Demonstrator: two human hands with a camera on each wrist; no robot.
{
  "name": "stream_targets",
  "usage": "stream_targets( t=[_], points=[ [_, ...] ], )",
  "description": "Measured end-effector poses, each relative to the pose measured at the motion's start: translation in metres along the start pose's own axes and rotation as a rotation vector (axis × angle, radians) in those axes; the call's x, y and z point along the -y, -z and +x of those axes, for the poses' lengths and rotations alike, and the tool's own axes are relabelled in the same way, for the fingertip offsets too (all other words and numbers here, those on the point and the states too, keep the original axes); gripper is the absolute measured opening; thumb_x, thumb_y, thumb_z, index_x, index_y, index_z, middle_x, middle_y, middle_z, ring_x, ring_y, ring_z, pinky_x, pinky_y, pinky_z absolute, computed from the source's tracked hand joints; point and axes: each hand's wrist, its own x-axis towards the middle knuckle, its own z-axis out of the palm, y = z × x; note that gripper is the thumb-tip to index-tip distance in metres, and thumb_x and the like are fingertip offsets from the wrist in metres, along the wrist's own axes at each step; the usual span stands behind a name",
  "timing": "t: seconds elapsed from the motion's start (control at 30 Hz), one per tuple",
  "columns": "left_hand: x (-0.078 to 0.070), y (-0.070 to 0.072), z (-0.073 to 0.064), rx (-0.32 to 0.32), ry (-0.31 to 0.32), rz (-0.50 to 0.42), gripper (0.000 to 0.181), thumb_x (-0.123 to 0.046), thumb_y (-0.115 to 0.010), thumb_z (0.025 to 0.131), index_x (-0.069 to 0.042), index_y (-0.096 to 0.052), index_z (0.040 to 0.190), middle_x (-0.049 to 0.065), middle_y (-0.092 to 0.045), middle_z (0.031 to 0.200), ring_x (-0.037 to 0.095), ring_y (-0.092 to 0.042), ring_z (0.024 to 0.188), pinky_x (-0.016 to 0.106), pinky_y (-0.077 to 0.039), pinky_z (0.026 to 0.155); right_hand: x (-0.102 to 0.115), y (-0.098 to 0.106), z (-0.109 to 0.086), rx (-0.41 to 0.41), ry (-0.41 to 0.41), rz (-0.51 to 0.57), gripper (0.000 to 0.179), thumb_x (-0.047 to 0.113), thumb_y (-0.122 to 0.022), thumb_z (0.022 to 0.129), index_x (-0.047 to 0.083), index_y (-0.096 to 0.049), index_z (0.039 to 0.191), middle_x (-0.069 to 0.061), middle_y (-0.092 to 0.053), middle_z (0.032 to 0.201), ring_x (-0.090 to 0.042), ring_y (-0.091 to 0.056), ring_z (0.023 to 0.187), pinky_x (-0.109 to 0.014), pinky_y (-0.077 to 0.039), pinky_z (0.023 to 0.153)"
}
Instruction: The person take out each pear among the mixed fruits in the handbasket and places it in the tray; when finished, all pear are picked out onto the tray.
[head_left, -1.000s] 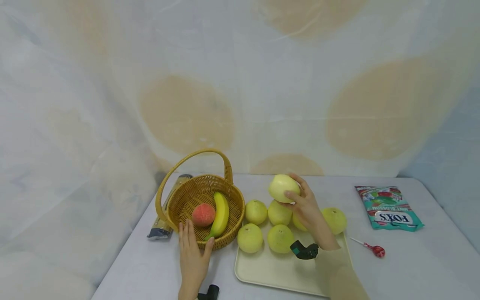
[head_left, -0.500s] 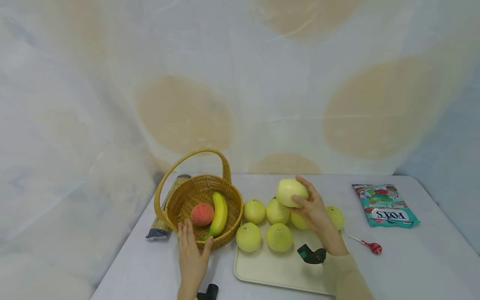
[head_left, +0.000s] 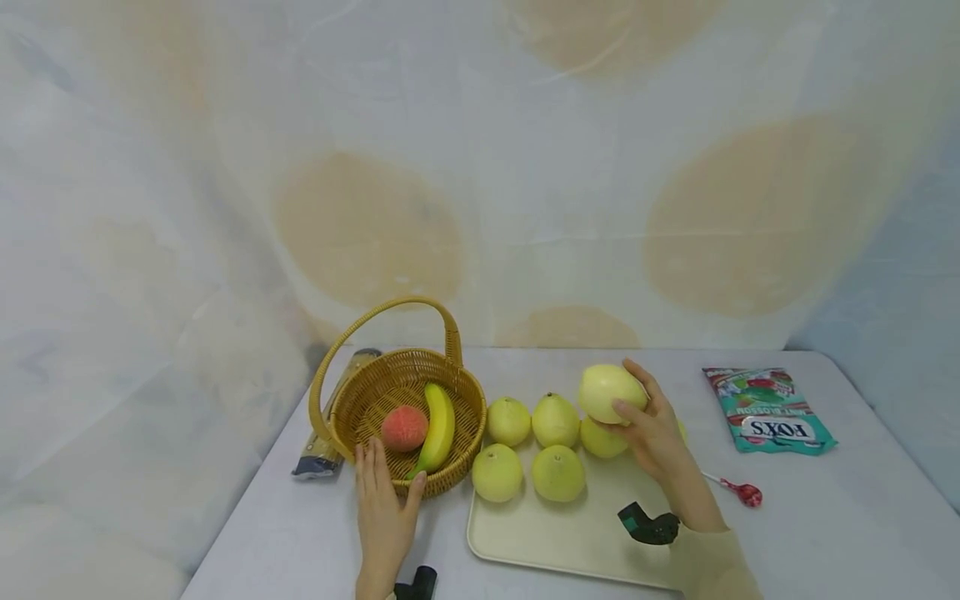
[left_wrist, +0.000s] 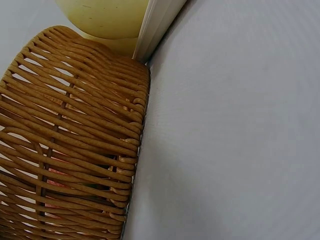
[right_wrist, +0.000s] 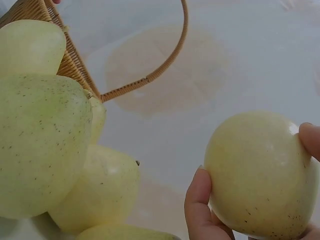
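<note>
My right hand (head_left: 656,429) grips a pale yellow-green pomelo (head_left: 609,393) above the back right of the cream tray (head_left: 555,542). In the right wrist view, thumb and fingers hold this pomelo (right_wrist: 260,175) from both sides. Several more pomelos (head_left: 558,473) sit in two rows on the tray; one at the right is mostly hidden behind the hand. My left hand (head_left: 386,517), fingers straight, rests against the near rim of a wicker basket (head_left: 345,408). Inside the basket lie a red peach (head_left: 405,428) and a banana (head_left: 440,429). The left wrist view shows the basket's woven side (left_wrist: 75,135).
A teal and red candy bag (head_left: 768,410) lies at the right of the white table (head_left: 810,542). Nearer is a red lollipop (head_left: 746,495), its stick partly behind the right arm. A long gold and dark packet (head_left: 322,454) lies left of the basket, whose tall handle (head_left: 405,302) stands upright.
My right hand has moved to the right and slightly nearer and lower, carrying the pomelo across the back of the tray. The left hand has stayed at the basket's rim.
</note>
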Motion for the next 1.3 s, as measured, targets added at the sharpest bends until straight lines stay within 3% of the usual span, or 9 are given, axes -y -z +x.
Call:
stream_targets(
  t=[0.3,0.83,1.13,1.3],
  points=[
    [0.001,-0.002,0.003,-0.033,-0.041,0.009,0.084,-0.033,-0.067,0.09,0.003,-0.022,0.152,0.026,-0.027,0.155,0.043,-0.013,0.148,0.064,-0.023,0.112,-0.002,0.016,-0.015,0.017,-0.004,-0.148,0.061,-0.003,-0.053,0.093,0.023,-0.031,0.144,0.005,-0.036,0.13,-0.006,-0.056,0.104,-0.028,-0.057,0.08],
    [0.001,0.0,0.001,-0.02,-0.029,0.011,0.086,-0.033,-0.067,0.09,0.002,-0.02,0.153,0.026,-0.025,0.156,0.043,-0.012,0.148,0.064,-0.022,0.112,-0.007,0.041,-0.032,0.113,0.049,-0.189,0.061,-0.005,-0.05,0.095,0.023,-0.033,0.146,0.016,-0.047,0.131,-0.002,-0.056,0.107,-0.023,-0.055,0.083],
    [0.001,0.0,0.001,-0.022,-0.025,0.014,0.086,-0.029,-0.068,0.089,0.002,-0.02,0.153,0.027,-0.026,0.155,0.045,-0.013,0.147,0.066,-0.023,0.111,-0.01,0.048,-0.044,0.148,0.003,-0.22,0.061,-0.005,-0.051,0.095,0.023,-0.033,0.146,0.022,-0.049,0.13,0.0,-0.055,0.108,-0.022,-0.054,0.085],
    [0.001,-0.002,0.0,-0.028,-0.027,0.015,0.086,-0.03,-0.069,0.089,0.004,-0.022,0.152,0.027,-0.026,0.155,0.047,-0.015,0.146,0.064,-0.022,0.112,-0.014,0.052,-0.048,0.178,-0.016,-0.29,0.062,-0.005,-0.052,0.094,0.022,-0.034,0.147,0.022,-0.047,0.131,0.001,-0.054,0.108,-0.023,-0.054,0.083]
  ],
)
